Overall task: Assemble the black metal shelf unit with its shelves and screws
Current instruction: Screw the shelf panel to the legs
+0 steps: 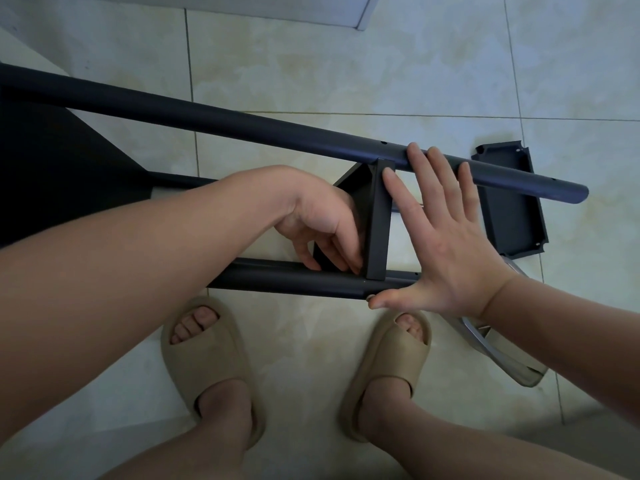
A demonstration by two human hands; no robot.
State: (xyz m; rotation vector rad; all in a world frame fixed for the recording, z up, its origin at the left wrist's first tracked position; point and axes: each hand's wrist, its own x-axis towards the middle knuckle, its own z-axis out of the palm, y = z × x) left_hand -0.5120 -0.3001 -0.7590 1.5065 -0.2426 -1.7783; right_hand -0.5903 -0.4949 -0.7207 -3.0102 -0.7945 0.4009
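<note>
The black shelf frame lies on its side on the tiled floor. Its upper pole (242, 124) runs from far left to right, and a lower pole (287, 280) lies nearer me. A black shelf (378, 216) stands on edge between the two poles. My left hand (322, 220) reaches behind this shelf, fingers curled against its left face near the lower pole. My right hand (440, 230) is spread flat, fingers straight, pressing the shelf's right side and the upper pole, thumb on the lower pole's end. No screws are clearly visible.
A loose black shelf (512, 209) lies flat on the floor at the right, underside up. A clear plastic bag (502, 355) lies by my right forearm. My feet in beige slippers (207, 362) stand just below the frame. A larger mounted shelf (62, 161) fills the left.
</note>
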